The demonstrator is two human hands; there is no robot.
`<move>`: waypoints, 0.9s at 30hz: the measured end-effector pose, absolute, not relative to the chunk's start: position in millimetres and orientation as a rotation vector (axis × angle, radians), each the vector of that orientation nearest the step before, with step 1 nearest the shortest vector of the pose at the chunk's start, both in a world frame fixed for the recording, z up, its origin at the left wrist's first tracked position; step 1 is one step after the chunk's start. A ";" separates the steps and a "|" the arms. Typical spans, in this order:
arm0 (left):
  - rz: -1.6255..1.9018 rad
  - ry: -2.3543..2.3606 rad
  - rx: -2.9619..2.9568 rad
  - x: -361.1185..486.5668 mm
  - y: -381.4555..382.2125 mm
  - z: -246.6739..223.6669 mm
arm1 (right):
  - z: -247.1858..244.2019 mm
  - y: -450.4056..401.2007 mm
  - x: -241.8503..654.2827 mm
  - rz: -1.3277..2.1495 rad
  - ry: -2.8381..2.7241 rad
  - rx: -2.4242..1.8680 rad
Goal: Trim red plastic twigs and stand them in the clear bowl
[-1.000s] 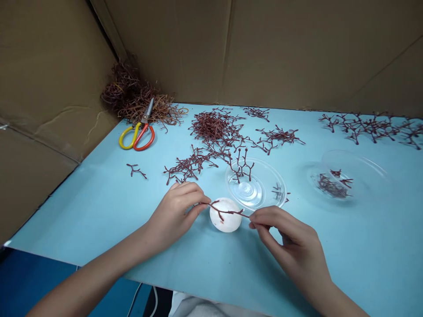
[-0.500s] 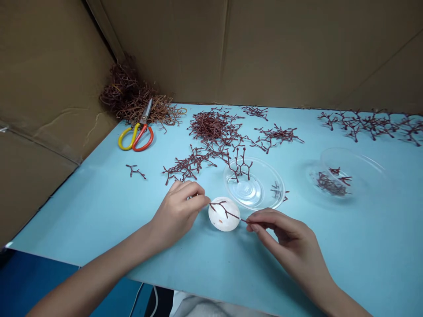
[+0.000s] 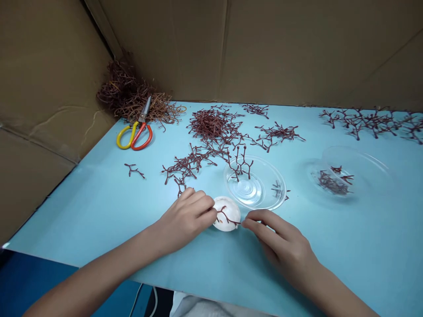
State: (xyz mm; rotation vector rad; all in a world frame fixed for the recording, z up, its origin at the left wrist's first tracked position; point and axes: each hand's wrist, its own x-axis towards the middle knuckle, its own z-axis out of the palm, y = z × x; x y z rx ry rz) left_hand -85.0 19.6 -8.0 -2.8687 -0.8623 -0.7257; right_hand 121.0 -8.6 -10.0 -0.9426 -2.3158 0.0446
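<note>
A thin brown branched twig (image 3: 226,217) lies across a small round white dish (image 3: 231,210) near the table's front. My left hand (image 3: 191,213) pinches the twig's left end at the dish's left rim. At the dish's right edge, my right hand (image 3: 280,237) has thumb and forefinger closed on the twig's other end. Just behind the dish is a clear plastic lid (image 3: 250,200), with several branched pieces resting on its left side.
Scissors (image 3: 142,116) with yellow and red handles lean on a tangled brown heap (image 3: 119,88) at the back left. Piles of branched twigs (image 3: 208,124) lie at the back. A clear container (image 3: 333,182) holding small pieces stands right. Cardboard walls (image 3: 264,53) enclose the back and left.
My left hand has moved slightly right and down, over the dish's left rim. My right hand has turned and shifted slightly left, and the twig sits lower over the dish.
</note>
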 end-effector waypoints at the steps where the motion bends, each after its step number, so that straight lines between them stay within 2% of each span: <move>1: -0.722 -0.868 -2.891 -84.7 19.3 -7.8 | -10.3 -8.3 121.6 0.039 -2.320 -0.937; 8: -0.744 -0.919 -3.064 -85.5 17.8 -5.1 | -7.3 -7.3 122.9 0.114 -2.327 -0.920; 16: -0.837 -1.012 -2.936 -86.2 16.5 -8.6 | -4.1 -9.2 124.1 0.142 -2.228 -0.983; 27: -0.790 -0.844 -2.928 -86.5 17.9 -1.8 | -5.9 -13.3 128.5 0.069 -2.290 -0.884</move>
